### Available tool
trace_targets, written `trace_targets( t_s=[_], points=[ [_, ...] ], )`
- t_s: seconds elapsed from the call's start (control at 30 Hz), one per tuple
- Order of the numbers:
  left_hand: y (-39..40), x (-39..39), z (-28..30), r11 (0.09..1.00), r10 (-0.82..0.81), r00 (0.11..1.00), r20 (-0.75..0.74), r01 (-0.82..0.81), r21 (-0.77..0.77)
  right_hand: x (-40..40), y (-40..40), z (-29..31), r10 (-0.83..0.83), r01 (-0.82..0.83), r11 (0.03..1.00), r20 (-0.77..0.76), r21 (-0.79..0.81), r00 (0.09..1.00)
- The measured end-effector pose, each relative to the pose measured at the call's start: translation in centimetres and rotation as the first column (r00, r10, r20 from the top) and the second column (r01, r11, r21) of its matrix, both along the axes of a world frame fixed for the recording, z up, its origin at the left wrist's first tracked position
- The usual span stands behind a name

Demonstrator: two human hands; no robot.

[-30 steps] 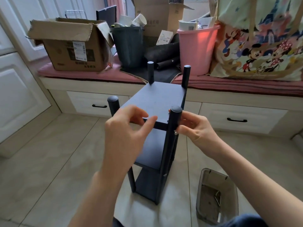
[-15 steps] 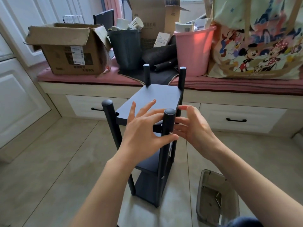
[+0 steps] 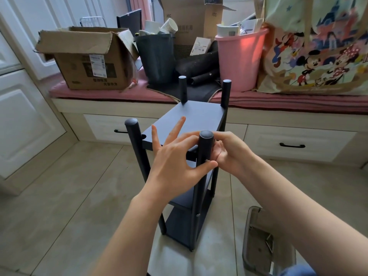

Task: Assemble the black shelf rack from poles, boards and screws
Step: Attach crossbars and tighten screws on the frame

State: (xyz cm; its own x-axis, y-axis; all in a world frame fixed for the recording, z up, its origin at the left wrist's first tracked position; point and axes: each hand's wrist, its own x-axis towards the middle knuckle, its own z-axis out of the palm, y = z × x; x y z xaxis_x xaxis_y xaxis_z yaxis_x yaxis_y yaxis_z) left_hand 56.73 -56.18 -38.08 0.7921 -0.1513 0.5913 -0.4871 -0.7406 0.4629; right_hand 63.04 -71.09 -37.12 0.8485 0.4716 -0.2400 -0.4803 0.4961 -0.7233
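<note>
The black rack point(image 3: 191, 124) is standing upright on the tiled floor point(image 3: 59, 196), right in front of a window bench with a pink cushion point(image 3: 298, 100). It's got four poles and three boards stacked in tiers, top board up near the hands.

Both hands are on the near right pole point(image 3: 205, 148). The left hand point(image 3: 175, 162) has its thumb across the front of the pole and a finger curled behind it, so it's pinching the pole, while the other fingers fan out straight over the top board. There's a small screw point(image 3: 207, 160) sticking out of the pole right by the thumb tip. The right hand point(image 3: 229, 150) is curled around the pole from the other side, fingertips up near the cap; can't really see if it's touching the screw.

Another screw head point(image 3: 197, 215) shows lower on the same pole.

On the floor at lower right there's a clear bin point(image 3: 253, 236) with some metal bits inside. Up on the bench: an open cardboard box point(image 3: 89, 62), a dark bucket point(image 3: 157, 56), a pink bucket point(image 3: 239, 58) and a cartoon tote bag point(image 3: 318, 46).
</note>
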Motion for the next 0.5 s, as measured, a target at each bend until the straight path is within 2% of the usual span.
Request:
trace_targets(
  t_s=[0.1, 0.27, 0.5],
  points=[
    [0.11, -0.14, -0.17, 1.000, 0.009, 1.000, -0.010, -0.009, -0.020, -0.26, 0.25, 0.19, 0.011, -0.011, 1.000, 0.007, 0.022, 1.000],
    [-0.09, -0.05, -0.21, 0.993, -0.032, 0.998, -0.062, 0.024, -0.117, -0.11, 0.58, 0.30, -0.041, 0.041, 0.997, 0.007, -0.064, 0.999],
    [-0.32, 0.14, -0.08, 0.995, -0.036, 0.996, -0.084, 0.028, -0.095, 0.11, 0.56, 0.30, -0.062, 0.066, 0.992, 0.040, -0.103, 0.997]
  ],
)
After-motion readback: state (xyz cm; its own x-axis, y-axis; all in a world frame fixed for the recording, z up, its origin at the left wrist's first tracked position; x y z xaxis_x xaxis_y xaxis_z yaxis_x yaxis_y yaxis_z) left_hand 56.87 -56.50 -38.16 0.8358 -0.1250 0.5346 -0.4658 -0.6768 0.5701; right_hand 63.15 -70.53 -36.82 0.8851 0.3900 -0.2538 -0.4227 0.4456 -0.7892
